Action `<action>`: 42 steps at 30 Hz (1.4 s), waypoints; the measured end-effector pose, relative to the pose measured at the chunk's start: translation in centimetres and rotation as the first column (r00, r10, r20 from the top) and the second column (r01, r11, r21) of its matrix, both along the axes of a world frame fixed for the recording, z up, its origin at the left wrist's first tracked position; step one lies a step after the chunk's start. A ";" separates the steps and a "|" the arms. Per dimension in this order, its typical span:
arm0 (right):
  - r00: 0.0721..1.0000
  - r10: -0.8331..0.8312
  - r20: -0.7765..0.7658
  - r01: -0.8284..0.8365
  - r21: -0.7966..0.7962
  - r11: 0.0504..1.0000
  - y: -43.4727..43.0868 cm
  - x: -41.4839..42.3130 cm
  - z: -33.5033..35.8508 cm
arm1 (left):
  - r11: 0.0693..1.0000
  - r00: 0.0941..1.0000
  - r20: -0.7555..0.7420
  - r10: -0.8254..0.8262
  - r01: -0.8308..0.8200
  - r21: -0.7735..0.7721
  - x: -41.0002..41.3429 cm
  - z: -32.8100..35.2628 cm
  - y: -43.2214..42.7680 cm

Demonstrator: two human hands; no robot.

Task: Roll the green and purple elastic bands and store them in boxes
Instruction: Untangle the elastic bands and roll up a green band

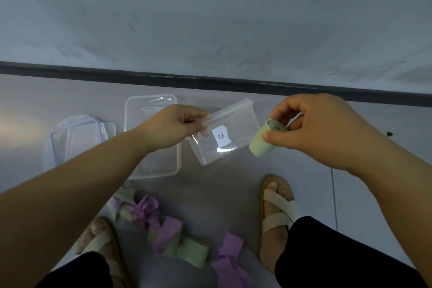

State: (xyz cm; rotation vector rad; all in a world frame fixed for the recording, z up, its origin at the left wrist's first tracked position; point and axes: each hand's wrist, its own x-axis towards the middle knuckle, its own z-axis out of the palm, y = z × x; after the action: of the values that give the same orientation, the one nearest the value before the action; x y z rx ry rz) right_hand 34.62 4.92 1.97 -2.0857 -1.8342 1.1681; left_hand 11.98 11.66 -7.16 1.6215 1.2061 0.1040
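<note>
My left hand [177, 124] pinches the rim of a clear plastic box [236, 147] with a white paper label, holding it tilted above the floor. Just right of the box, my right hand [311, 124] grips a rolled green elastic band [260, 142] between thumb and fingers. A second clear box [152, 166] stands open on the floor behind my left hand. Loose green and purple bands [173, 234] lie tangled on the floor between my feet.
A clear lid with blue clips [77, 140] lies on the floor left of the boxes. A dark baseboard [210, 82] runs along the wall behind. My sandalled feet [277, 217] flank the pile of bands.
</note>
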 end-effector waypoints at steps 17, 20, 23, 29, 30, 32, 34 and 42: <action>0.998 -0.057 0.001 0.057 0.031 0.998 1.1 -0.4 -4.5 | 0.811 0.704 -0.625 -0.337 0.554 0.188 2.3 -10.3 -4.9; 1.000 -0.027 -0.016 0.026 -0.048 0.999 1.9 -1.1 -7.6 | 0.797 0.627 -0.689 -0.363 0.593 0.119 2.2 -12.9 -6.5; 0.996 -0.036 -0.082 0.023 -0.152 0.988 2.6 -1.7 -10.6 | 0.802 0.605 -0.704 -0.371 0.591 0.085 2.2 -14.3 -7.5; 0.969 -0.155 -0.191 0.103 -0.257 0.961 3.3 -3.9 -17.0 | 0.820 0.702 -0.632 -0.329 0.545 0.179 2.2 -16.1 -7.5; 0.968 -0.153 -0.200 0.094 -0.274 0.957 3.1 -4.3 -18.0 | 0.830 0.754 -0.582 -0.303 0.509 0.227 1.9 -16.3 -7.7; 0.976 -0.102 -0.195 0.046 -0.274 0.961 2.7 -4.9 -19.9 | 0.826 0.890 -0.429 -0.157 0.356 0.437 1.0 -16.8 -8.4; 0.991 0.004 -0.136 -0.033 -0.212 0.977 2.8 -5.2 -21.3 | 0.820 0.961 -0.248 0.125 0.040 0.571 0.2 -17.7 -10.1; 0.964 0.261 -0.047 -0.264 -0.095 0.960 3.6 -7.1 -24.5 | 0.309 0.447 -0.219 0.868 -0.829 -0.466 1.6 -18.4 -11.8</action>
State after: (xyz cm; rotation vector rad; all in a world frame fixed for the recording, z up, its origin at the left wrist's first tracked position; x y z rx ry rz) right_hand 27.56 8.52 -22.55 -1.8994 -2.1292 1.3733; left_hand 13.57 -0.13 -25.55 0.3290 1.7527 0.4735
